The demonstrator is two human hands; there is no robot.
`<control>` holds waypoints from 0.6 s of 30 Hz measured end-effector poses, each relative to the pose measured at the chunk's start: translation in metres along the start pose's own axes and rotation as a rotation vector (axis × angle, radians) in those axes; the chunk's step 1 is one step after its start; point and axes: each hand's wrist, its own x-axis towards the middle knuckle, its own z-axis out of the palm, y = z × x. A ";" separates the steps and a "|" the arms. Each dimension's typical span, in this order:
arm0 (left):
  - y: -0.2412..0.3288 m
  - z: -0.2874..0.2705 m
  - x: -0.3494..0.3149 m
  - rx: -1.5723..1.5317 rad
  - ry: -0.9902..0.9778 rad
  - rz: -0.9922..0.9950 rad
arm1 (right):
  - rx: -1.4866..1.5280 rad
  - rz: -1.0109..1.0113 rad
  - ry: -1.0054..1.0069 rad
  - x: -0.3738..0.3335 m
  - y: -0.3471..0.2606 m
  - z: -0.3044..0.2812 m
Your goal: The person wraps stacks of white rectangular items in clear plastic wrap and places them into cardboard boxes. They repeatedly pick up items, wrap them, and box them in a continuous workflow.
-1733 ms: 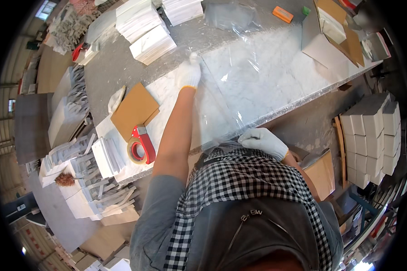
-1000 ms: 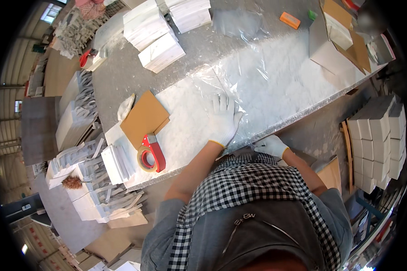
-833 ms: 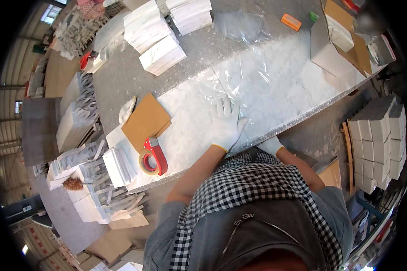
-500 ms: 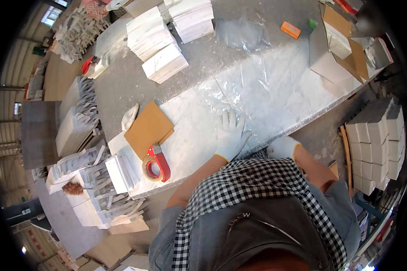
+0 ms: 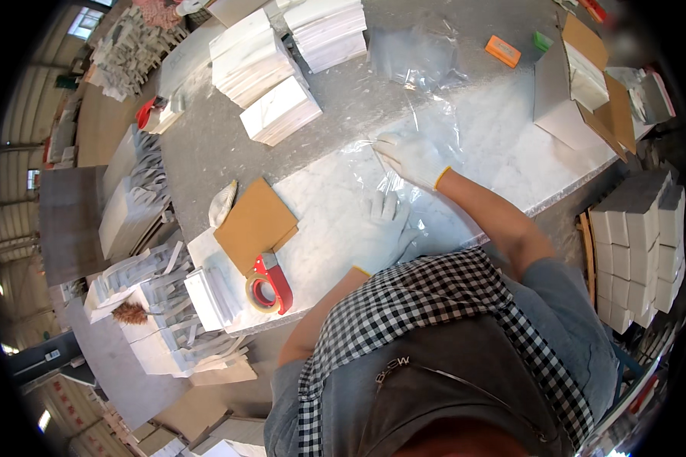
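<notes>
My left hand (image 5: pixel 385 232), in a white knit glove, lies flat on the pale marbled slab (image 5: pixel 312 202) near its front edge. Its fingers are spread over a clear plastic bag (image 5: pixel 434 202). Farther out, my right hand (image 5: pixel 413 158), gloved alike, has its fingers closed on the bag's far-left part, where the film wrinkles up. To the left, a red tape dispenser (image 5: pixel 280 283) with a roll of tape stands beside brown cardboard sheets (image 5: pixel 255 225). A crumpled white glove or cloth (image 5: pixel 222 204) touches the cardboard's left side.
Stacked white tiles (image 5: pixel 282 110) stand at the back; more clear film (image 5: pixel 415 57) lies beside them. An orange block (image 5: pixel 503 51) and an open carton (image 5: pixel 560 95) are at the right. Thin white tiles (image 5: pixel 208 297) sit at the slab's left end. White boxes (image 5: pixel 625 244) are piled at right.
My right hand has come up from the slab's front edge and reached across to the film's far side, where its fingers now close. My left hand stays flat in about the same place.
</notes>
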 end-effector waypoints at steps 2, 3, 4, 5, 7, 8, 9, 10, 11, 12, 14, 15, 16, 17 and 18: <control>-0.012 -0.019 0.004 0.075 -0.009 -0.044 | -0.075 -0.059 0.053 0.006 0.006 -0.002; -0.022 -0.024 0.006 0.076 0.008 -0.104 | -0.088 -0.054 0.052 0.005 0.011 0.000; -0.034 -0.034 0.010 0.089 0.030 -0.166 | -0.099 -0.055 0.062 0.007 0.016 0.001; -0.049 -0.046 0.014 0.105 0.053 -0.229 | -0.107 -0.057 0.073 0.011 0.016 0.002; -0.091 -0.075 0.036 0.190 0.173 -0.380 | -0.157 -0.091 0.043 0.015 0.015 -0.002; -0.124 -0.080 0.044 0.336 0.338 -0.382 | -0.188 -0.101 0.027 0.018 0.016 -0.006; -0.156 -0.085 0.050 0.479 0.500 -0.378 | -0.182 -0.117 0.026 0.021 0.017 -0.005; -0.169 -0.108 0.066 0.506 0.471 -0.414 | -0.181 -0.122 0.023 0.022 0.022 -0.004; -0.180 -0.132 0.080 0.532 0.444 -0.451 | -0.182 -0.129 0.020 0.024 0.025 -0.003; -0.203 -0.142 0.086 0.650 0.465 -0.484 | -0.167 -0.177 0.040 0.029 0.025 -0.004; -0.224 -0.165 0.097 0.644 0.334 -0.447 | -0.148 -0.238 0.074 0.030 0.031 -0.003; -0.231 -0.174 0.104 0.609 0.217 -0.493 | -0.129 -0.239 0.098 0.032 0.032 -0.002; -0.234 -0.181 0.112 0.569 0.095 -0.536 | -0.110 -0.236 0.117 0.032 0.034 0.000; -0.236 -0.186 0.120 0.525 -0.035 -0.574 | -0.089 -0.224 0.133 0.030 0.034 0.003; -0.238 -0.193 0.130 0.526 -0.087 -0.581 | -0.103 -0.222 0.114 0.033 0.038 0.004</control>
